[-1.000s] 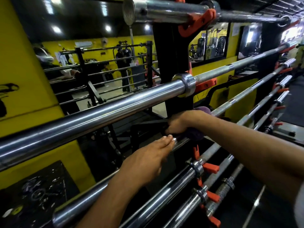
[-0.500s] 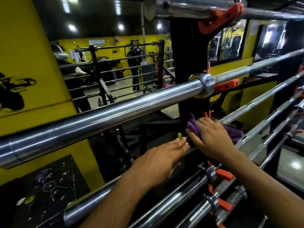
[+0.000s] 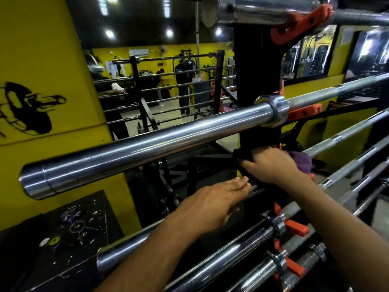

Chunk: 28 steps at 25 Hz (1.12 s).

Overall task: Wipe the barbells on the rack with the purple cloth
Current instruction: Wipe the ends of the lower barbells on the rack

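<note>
Since half a second ago, the right hand (image 3: 271, 165) has bunched the purple cloth (image 3: 300, 162) against the barbell (image 3: 126, 252) beside the rack (image 3: 257, 66) upright; left hand (image 3: 212, 204) rests flat. Wrap fully, then slide outward along the sleeve.

Shiny chrome barbells (image 3: 147, 146) sit sideways on the black rack (image 3: 256, 66), stacked on orange hooks (image 3: 299, 24). The purple cloth (image 3: 301, 163) is bunched up against the rack post, just under the big bar's collar.
</note>
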### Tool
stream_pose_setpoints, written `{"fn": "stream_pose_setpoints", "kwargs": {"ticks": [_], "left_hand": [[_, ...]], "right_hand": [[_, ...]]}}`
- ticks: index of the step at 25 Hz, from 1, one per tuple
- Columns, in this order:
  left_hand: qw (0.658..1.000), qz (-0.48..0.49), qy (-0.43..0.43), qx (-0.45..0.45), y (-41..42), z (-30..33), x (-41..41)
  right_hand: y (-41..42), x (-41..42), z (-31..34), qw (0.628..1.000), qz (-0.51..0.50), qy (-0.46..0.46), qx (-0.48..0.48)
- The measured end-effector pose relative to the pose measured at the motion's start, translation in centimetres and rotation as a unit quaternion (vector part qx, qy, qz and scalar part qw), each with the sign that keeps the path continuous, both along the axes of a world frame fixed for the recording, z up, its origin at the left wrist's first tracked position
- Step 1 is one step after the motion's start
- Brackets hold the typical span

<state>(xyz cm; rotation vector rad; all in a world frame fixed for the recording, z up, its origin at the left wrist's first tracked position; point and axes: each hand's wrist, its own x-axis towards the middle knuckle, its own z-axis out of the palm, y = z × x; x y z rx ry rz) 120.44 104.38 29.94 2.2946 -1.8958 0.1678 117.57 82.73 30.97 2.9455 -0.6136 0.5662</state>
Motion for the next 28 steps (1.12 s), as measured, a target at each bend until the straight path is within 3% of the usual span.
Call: {"fn": "stream_pose_setpoints", "kwargs": {"ticks": [2, 4, 6, 8, 11, 14, 15, 16, 21, 25, 28], "left_hand": [[1.000, 0.004, 0.008, 0.000, 0.0, 0.1, 0.1], [1.000, 0.012, 0.011, -0.004, -0.1, 0.0, 0.1], [1.000, 0.014, 0.010, -0.004, -0.1, 0.0, -0.1], [1.000, 0.012, 0.012, -0.005, -0.1, -0.1, -0.1], [1.000, 0.016, 0.019, 0.000, -0.2, -0.1, 0.0], [1.000, 0.018, 0.022, 0.005, -0.4, -0.1, 0.1], [0.999, 0.021, 0.023, 0.004, -0.4, -0.1, 0.1], [0.999, 0.022, 0.027, 0.001, -0.4, -0.1, 0.2], [0.999, 0.023, 0.039, 0.004, -0.4, -0.2, 0.6], [0.999, 0.014, 0.042, -0.011, -0.6, -0.5, 1.0], [0.999, 0.014, 0.036, -0.009, -0.6, -0.4, 0.9]], "right_hand": [[0.2, -2.8, -3.2, 0.972, 0.050, -0.229, 0.008], [1.2, -4.2, -6.2, 0.934, 0.095, -0.338, 0.068], [2.8, -5.3, -8.2, 0.876, 0.079, -0.416, 0.229], [5.4, -6.9, -9.1, 0.766, -0.009, -0.505, 0.398], [7.5, -8.2, -9.8, 0.582, -0.198, -0.518, 0.595], [6.9, -6.5, -8.7, 0.360, -0.126, -0.570, 0.728], [6.6, -5.7, -8.5, 0.328, -0.104, -0.590, 0.731], [6.5, -5.3, -8.1, 0.311, -0.093, -0.597, 0.734], [8.4, -8.2, -11.1, 0.319, -0.158, -0.563, 0.746], [7.4, -8.1, -10.9, 0.270, -0.110, -0.534, 0.793], [6.9, -5.6, -6.4, 0.235, -0.047, -0.586, 0.774]]}}
